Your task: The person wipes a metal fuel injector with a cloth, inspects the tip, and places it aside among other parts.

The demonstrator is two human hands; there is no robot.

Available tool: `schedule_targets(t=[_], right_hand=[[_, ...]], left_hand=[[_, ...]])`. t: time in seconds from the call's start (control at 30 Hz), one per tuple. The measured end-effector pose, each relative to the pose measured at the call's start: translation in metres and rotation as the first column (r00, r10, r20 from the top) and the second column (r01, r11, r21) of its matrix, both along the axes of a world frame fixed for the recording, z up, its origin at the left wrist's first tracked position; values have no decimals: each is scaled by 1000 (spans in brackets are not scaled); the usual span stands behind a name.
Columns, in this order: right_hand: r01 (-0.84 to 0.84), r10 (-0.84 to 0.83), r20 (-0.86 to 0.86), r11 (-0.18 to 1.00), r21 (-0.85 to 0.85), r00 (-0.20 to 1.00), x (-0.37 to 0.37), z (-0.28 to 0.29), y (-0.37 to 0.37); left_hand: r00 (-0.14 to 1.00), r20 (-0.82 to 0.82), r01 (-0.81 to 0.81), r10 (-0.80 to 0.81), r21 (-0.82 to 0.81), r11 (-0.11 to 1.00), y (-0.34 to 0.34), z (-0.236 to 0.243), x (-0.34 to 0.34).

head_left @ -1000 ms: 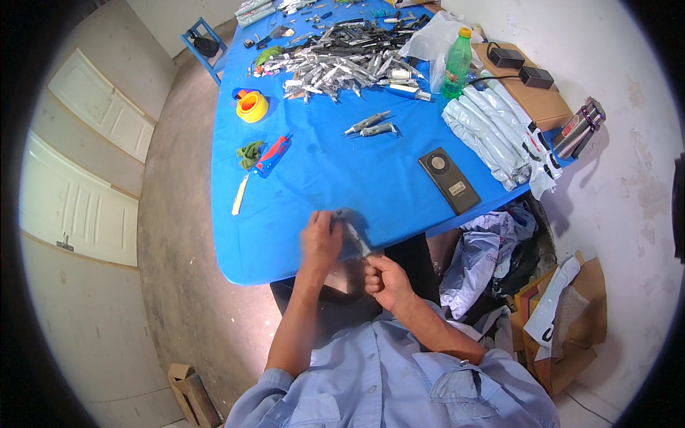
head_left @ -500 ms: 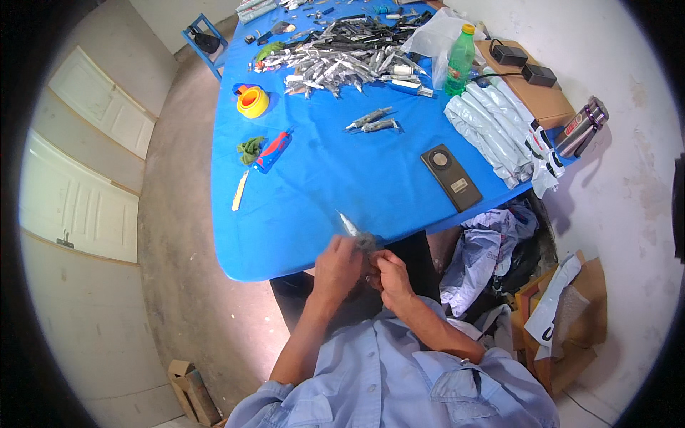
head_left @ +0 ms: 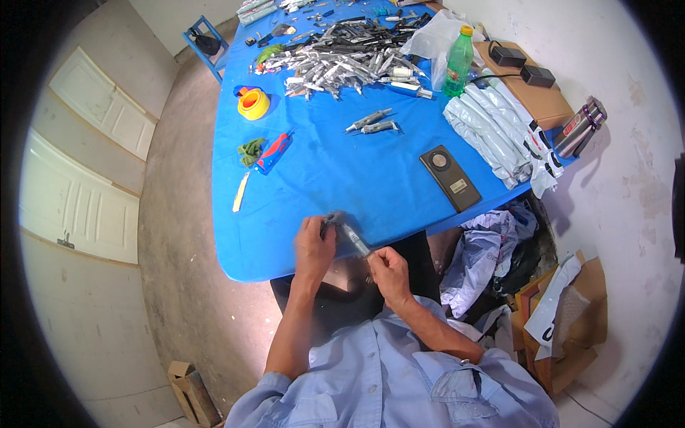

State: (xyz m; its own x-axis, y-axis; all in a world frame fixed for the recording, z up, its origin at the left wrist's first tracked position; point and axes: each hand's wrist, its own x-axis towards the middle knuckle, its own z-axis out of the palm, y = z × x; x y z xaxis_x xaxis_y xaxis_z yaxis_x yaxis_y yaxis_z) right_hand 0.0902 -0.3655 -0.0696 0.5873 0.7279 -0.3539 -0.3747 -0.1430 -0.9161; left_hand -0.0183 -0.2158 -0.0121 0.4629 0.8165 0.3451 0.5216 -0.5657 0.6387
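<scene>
My left hand (head_left: 315, 244) is closed on a dark grey, soft-looking wad (head_left: 330, 220) over the table's near edge, at the upper end of a slim silver tubular piece (head_left: 354, 237). My right hand (head_left: 387, 273) grips the lower end of that piece, below and right of my left hand. The wad is blurred and partly hidden by my fingers. Beyond my hands lie two grey tubular pieces (head_left: 378, 126), a dark phone (head_left: 450, 178), a red-and-blue tool (head_left: 272, 153) beside a green rag (head_left: 251, 150), and a cream-coloured blade-like strip (head_left: 241, 192).
The blue-covered table (head_left: 335, 178) bears a large pile of silver and black parts (head_left: 342, 68), a yellow tape roll (head_left: 252, 104), green bottle (head_left: 458, 64), white bags (head_left: 481, 132), cardboard (head_left: 549, 107) with black adapters, and steel flask (head_left: 579, 127). Bags and cardboard lie below right, beside the wall.
My left hand came down close beside my right half a second ago and is now back up and to the left with the grey wad, exposing the tube between them. My right hand moved little.
</scene>
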Motion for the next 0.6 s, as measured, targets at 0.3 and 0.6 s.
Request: schedule_targets(t=[0.3, 0.6], right_hand=[[34, -53, 374, 998, 58, 926, -3, -16, 2], [-23, 26, 468, 1000, -13, 883, 3, 6, -4]], left_hand=[[974, -115, 197, -197, -19, 980, -54, 16, 4], [992, -90, 87, -86, 3, 996, 0, 3, 2]])
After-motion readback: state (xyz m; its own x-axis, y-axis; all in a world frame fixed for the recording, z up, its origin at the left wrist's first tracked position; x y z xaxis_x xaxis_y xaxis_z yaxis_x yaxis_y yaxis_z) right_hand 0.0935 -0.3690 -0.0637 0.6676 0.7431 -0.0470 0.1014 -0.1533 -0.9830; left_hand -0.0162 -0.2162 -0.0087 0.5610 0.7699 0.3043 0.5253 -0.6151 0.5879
